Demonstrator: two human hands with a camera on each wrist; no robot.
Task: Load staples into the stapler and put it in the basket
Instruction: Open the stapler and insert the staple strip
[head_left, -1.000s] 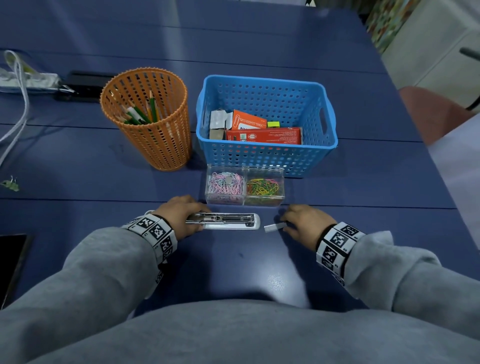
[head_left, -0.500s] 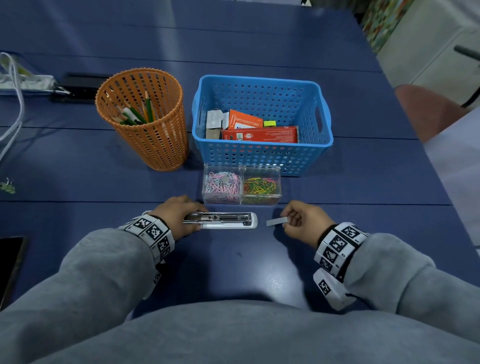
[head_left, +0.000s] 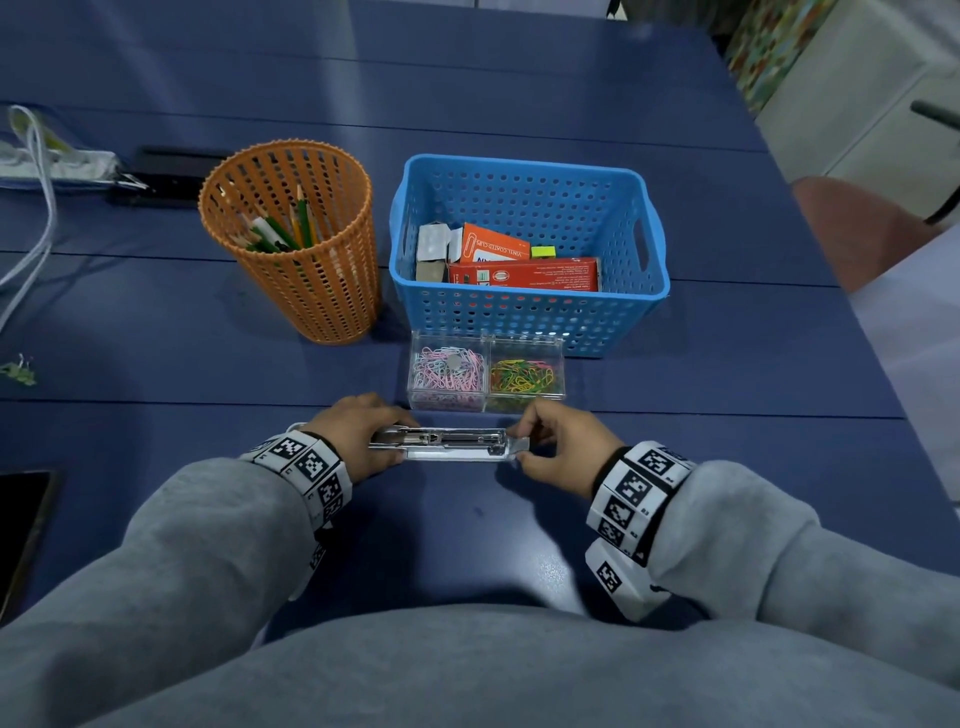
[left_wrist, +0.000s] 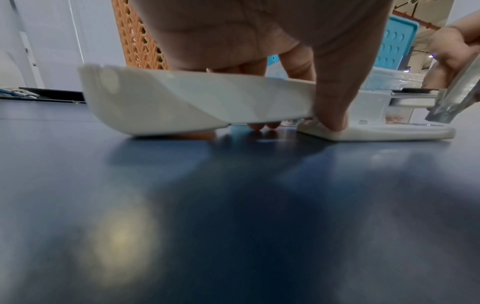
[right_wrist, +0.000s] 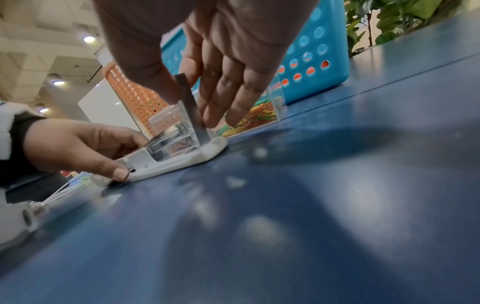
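A white stapler (head_left: 447, 446) lies on the blue table, swung open so its metal staple channel faces up. My left hand (head_left: 384, 436) grips its left end; in the left wrist view the thumb (left_wrist: 332, 111) presses down by the hinge between the lid (left_wrist: 182, 102) and the base (left_wrist: 376, 131). My right hand (head_left: 540, 441) pinches a silver staple strip (head_left: 521, 445) at the right tip of the channel. The right wrist view shows the staple strip (right_wrist: 189, 102) tilted steeply over the stapler (right_wrist: 176, 158). The blue basket (head_left: 524, 299) stands behind, holding several boxes.
A clear two-part paperclip box (head_left: 485, 371) sits just beyond the stapler, in front of the basket. An orange mesh pencil cup (head_left: 311, 280) stands left of the basket. A phone (head_left: 21, 525) lies at the left edge, and a power strip with cable (head_left: 52, 161) at the far left.
My right hand has lifted the staple strip off the table and carried it left to the stapler's right end. The left hand has kept its hold on the stapler.
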